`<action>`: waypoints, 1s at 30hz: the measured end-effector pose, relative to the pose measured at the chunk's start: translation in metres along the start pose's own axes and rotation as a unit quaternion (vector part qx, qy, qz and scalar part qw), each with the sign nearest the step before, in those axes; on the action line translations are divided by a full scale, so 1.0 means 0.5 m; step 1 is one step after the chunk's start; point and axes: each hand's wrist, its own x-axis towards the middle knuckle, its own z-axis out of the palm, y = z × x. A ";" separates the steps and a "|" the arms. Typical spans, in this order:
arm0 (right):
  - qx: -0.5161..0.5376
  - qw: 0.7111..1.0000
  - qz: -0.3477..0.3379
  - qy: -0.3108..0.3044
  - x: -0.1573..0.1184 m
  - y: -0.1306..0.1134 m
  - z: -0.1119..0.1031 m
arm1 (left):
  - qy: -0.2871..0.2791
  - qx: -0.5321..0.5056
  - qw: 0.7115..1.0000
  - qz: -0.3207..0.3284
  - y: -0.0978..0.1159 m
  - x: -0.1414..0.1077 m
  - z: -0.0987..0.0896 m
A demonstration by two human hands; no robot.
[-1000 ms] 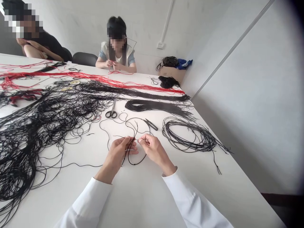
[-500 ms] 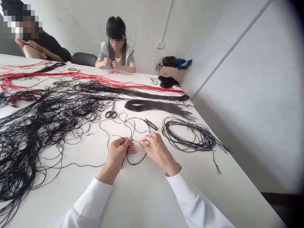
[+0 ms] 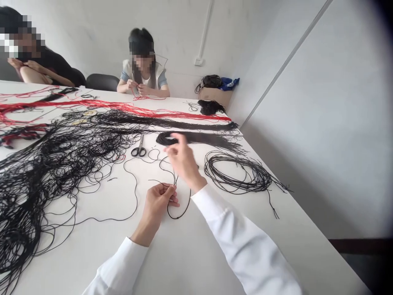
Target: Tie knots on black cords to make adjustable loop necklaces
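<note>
Between the thumb and fingers of my left hand (image 3: 159, 200) is a thin black cord (image 3: 186, 209), pinched where several strands meet. Part of it hangs in a loop to the right of the fingers, with a small knot at the bottom. My right hand (image 3: 183, 159) is raised farther forward over the table, blurred, with its fingers apart and no cord visible between them. It covers most of the small black snips. Black-handled scissors (image 3: 138, 151) lie to the left of it, and loose cord curls on the table beneath.
A tangled mass of black cord (image 3: 76, 151) spreads across the left. To the right lies a coil of black cord (image 3: 260, 186); behind are a black hank (image 3: 211, 141) and red cords (image 3: 184, 114). Two people sit across the white table (image 3: 190, 254).
My right hand has let go of the cord near my left fingers and moved forward, its fingers spreading. My left hand keeps its pinch. The whole view has shifted slightly.
</note>
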 end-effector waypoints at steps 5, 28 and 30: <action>-0.146 0.971 -0.054 -0.182 -0.044 -0.017 0.029 | 0.007 -0.020 1.000 0.005 -0.001 0.001 -0.002; -0.219 0.969 -0.069 -0.089 -0.138 0.052 -0.026 | -0.012 -0.096 0.995 0.000 -0.007 0.009 -0.013; -0.214 0.970 -0.071 -0.094 -0.141 0.055 -0.029 | -0.011 -0.098 0.995 -0.004 -0.003 0.008 -0.014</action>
